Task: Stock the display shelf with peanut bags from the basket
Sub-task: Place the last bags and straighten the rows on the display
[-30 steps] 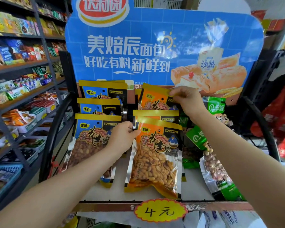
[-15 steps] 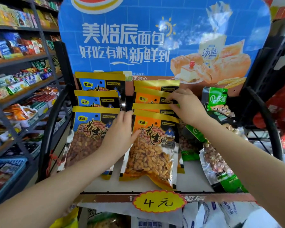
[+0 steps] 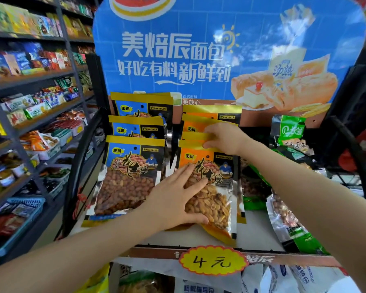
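Observation:
Orange peanut bags lie overlapped in a column on the display shelf (image 3: 258, 233). My left hand (image 3: 178, 197) lies flat with straight fingers on the front orange bag (image 3: 216, 199). My right hand (image 3: 222, 138) pinches the yellow top edge of an orange bag (image 3: 195, 135) higher in the column. A column of blue peanut bags (image 3: 131, 176) lies to the left. No basket is in view.
Green peanut bags (image 3: 290, 132) lie on the shelf's right side. A big blue bread poster (image 3: 199, 56) stands behind. A yellow price tag (image 3: 211, 261) hangs on the front rail. Snack shelves (image 3: 30, 102) run along the left, and a black curved frame (image 3: 359, 161) flanks the right.
My left hand slid down from the bags' top edges onto the front orange bag's window. My right hand lowered slightly along the orange column. The camera moved closer.

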`<state>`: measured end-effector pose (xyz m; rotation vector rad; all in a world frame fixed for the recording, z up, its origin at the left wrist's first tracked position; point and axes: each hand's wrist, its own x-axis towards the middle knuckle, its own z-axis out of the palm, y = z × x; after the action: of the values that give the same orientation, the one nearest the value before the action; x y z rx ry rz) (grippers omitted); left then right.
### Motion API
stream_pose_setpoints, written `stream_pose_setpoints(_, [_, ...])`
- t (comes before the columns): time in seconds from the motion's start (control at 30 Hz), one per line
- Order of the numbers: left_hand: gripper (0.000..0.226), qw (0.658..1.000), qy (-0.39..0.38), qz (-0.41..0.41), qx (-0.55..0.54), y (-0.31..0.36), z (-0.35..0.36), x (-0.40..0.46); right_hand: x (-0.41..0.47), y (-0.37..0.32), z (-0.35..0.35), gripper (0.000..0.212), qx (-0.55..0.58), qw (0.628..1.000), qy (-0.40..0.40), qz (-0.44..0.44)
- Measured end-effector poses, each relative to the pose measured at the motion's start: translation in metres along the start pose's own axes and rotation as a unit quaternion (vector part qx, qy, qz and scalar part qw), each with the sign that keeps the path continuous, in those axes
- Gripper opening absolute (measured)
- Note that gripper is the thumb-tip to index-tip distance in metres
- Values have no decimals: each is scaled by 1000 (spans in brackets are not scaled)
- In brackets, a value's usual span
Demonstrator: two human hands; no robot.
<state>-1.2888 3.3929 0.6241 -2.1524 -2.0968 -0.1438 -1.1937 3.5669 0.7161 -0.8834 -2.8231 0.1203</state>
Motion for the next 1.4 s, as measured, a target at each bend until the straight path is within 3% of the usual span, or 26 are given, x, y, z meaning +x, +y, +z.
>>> stream_pose_setpoints(0.1, [89, 999, 24, -24, -4, 5, 2, 12, 6, 5, -13, 19, 47, 998, 33, 28])
stream_pose_setpoints(0.2, [88, 998, 32, -45, -22, 10, 4, 19, 7, 8, -18, 34, 60, 995, 43, 69])
stream_pose_setpoints(0.3, [88, 998, 30, -51, -37, 8, 2, 12, 4, 0, -13, 46, -12, 993, 88, 81])
stream_pose_setpoints(0.37, [89, 998, 20, -42, -52, 0, -4, 1, -1, -13, -10, 39, -57, 981, 184, 29])
stream_pose_setpoints(0.47, [99, 997, 20, -42, -55, -20, -15, -22, -4, -42, 1, 20, -59, 942, 300, -140])
stream_pose_setpoints(0.53, [90, 997, 14, -69, -44, -37, -19, -39, -2, -64, 10, 15, -60, 929, 297, -214])
stream_pose_setpoints(0.63, [88, 993, -21, -114, 10, -67, -25, -59, 17, -89, 19, 22, -65, 935, 260, -232])
stream_pose_setpoints(0.77, [104, 988, -70, -128, 44, -95, -26, -68, 47, -107, 25, 38, -156, 937, 264, -166])
stream_pose_setpoints(0.87, [100, 990, -76, -112, 46, -96, -20, -65, 56, -111, 24, 32, -158, 947, 250, -129])
stream_pose_setpoints(1.1, [99, 993, -33, -103, 47, -95, -8, -53, 55, -96, 9, 24, 3, 978, 206, -41])
stream_pose_setpoints(1.27, [101, 995, -13, -89, 47, -92, -6, -50, 52, -98, 20, 19, 83, 953, 289, 40])
stream_pose_setpoints(1.4, [101, 993, -11, -104, 50, -100, -10, -59, 57, -102, 22, 16, 167, 937, 299, 67])
